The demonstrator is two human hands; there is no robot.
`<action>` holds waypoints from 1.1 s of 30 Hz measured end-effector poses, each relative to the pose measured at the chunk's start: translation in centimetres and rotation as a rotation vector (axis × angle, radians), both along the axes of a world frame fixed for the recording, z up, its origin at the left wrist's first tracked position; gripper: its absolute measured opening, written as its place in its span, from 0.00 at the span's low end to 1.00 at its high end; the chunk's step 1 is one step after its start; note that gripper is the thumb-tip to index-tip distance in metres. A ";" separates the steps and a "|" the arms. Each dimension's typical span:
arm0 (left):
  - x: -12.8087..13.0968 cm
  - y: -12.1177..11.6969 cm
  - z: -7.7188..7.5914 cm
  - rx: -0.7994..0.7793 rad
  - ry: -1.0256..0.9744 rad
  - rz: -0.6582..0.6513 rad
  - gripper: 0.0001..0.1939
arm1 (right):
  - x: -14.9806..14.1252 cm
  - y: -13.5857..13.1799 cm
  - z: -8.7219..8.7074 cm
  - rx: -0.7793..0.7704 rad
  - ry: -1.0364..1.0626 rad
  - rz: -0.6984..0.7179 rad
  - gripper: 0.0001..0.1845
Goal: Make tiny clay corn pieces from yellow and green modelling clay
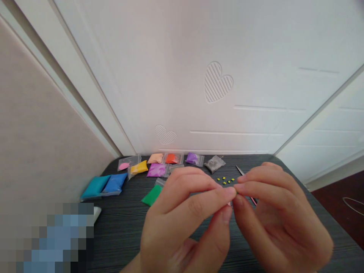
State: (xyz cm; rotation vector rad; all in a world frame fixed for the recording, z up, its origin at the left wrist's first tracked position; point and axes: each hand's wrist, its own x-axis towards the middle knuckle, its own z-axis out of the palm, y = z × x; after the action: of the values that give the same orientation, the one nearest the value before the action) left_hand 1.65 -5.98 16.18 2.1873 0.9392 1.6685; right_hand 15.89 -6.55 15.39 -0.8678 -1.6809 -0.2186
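My left hand [189,216] and my right hand [273,216] meet fingertip to fingertip above the table. Between the right thumb and index finger a tiny green piece [237,193] just shows, mostly covered by the fingertips. The left thumb and fingers are pinched together against it, and what they hold is hidden. Just beyond the fingertips lie several small yellow-green pieces [224,178]. A pointed metal blade [240,170] lies behind the right hand, with a pink part showing below the fingers.
Several small clear bags of coloured soft material stand along the back, among them orange [171,158], purple [192,158] and grey [215,163]. A green bag [152,195] lies left of my hands, and blue bags [114,184] farther left. A white panel [176,76] rises behind the dark table [119,227].
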 end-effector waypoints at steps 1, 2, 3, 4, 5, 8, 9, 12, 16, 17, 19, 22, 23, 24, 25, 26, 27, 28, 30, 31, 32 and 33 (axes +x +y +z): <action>0.0 0.0 0.0 -0.003 -0.010 0.002 0.13 | 0.0 0.0 0.0 0.004 -0.001 -0.002 0.13; 0.0 -0.1 -0.1 -0.005 -0.019 0.003 0.13 | 0.0 0.0 0.0 0.004 -0.001 -0.005 0.12; 0.0 -0.1 -0.1 -0.006 -0.022 0.001 0.14 | 0.0 0.0 0.0 0.004 -0.002 -0.008 0.12; 0.0 -0.1 -0.1 -0.006 -0.024 0.000 0.14 | 0.0 0.0 0.0 0.005 -0.002 -0.013 0.12; 0.0 -0.2 -0.2 -0.009 -0.025 0.000 0.14 | 0.0 0.0 0.1 0.001 -0.005 -0.017 0.12; 0.0 -0.2 -0.3 -0.017 -0.035 -0.001 0.14 | 0.0 0.0 0.2 0.003 -0.015 -0.024 0.12; 0.0 -0.2 -0.3 -0.017 -0.039 -0.004 0.14 | 0.0 0.0 0.2 0.006 -0.016 -0.025 0.12; 0.1 -0.1 -0.3 -0.011 -0.048 -0.012 0.14 | -0.1 0.0 0.3 0.019 -0.004 -0.034 0.11; 0.3 -0.2 -0.3 -0.015 -0.073 -0.016 0.14 | -0.2 0.0 0.2 0.026 0.012 -0.051 0.11; 0.3 -0.2 -0.3 -0.014 -0.074 -0.021 0.14 | -0.1 0.0 0.2 0.030 0.005 -0.056 0.12; 0.3 -0.3 -0.4 -0.014 -0.075 -0.023 0.14 | -0.1 0.0 0.1 0.046 -0.012 -0.059 0.13; 0.4 -0.4 -0.4 -0.019 -0.090 -0.011 0.15 | -0.1 0.0 0.2 0.033 -0.002 -0.052 0.12; 0.4 -0.4 -0.5 -0.020 -0.099 -0.009 0.15 | -0.1 0.0 0.2 0.027 0.004 -0.051 0.12; 0.5 -0.4 -0.5 -0.019 -0.105 -0.008 0.15 | -0.2 0.0 0.2 0.024 0.008 -0.053 0.12; 0.5 -0.5 -0.5 -0.021 -0.106 -0.007 0.15 | -0.2 0.0 0.2 0.023 0.009 -0.055 0.12; 0.5 -0.5 -0.5 -0.023 -0.106 -0.001 0.15 | -0.2 0.0 0.2 0.030 0.008 -0.057 0.11; 0.5 -0.5 -0.6 -0.026 -0.101 0.005 0.14 | -0.2 0.0 0.1 0.028 0.010 -0.062 0.11; 0.5 -0.5 -0.6 -0.027 -0.098 0.011 0.14 | -0.2 0.0 0.1 0.024 0.013 -0.066 0.11; 0.5 -0.5 -0.6 -0.028 -0.096 0.022 0.13 | -0.2 -0.1 0.1 0.008 0.008 -0.065 0.10; 0.5 -0.5 -0.6 -0.026 -0.096 0.022 0.12 | -0.2 -0.1 0.0 0.003 0.006 -0.063 0.10; 0.5 -0.5 -0.6 -0.025 -0.098 0.021 0.12 | -0.2 -0.1 0.0 0.002 0.007 -0.061 0.10; 0.5 -0.5 -0.6 -0.025 -0.096 0.019 0.12 | -0.2 -0.1 0.0 0.002 0.007 -0.058 0.10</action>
State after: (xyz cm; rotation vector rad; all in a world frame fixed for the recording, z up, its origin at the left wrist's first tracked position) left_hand 2.15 -6.49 15.59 2.0683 0.9532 1.7437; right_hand 15.73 -6.63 15.38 -0.9157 -1.6499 -0.2563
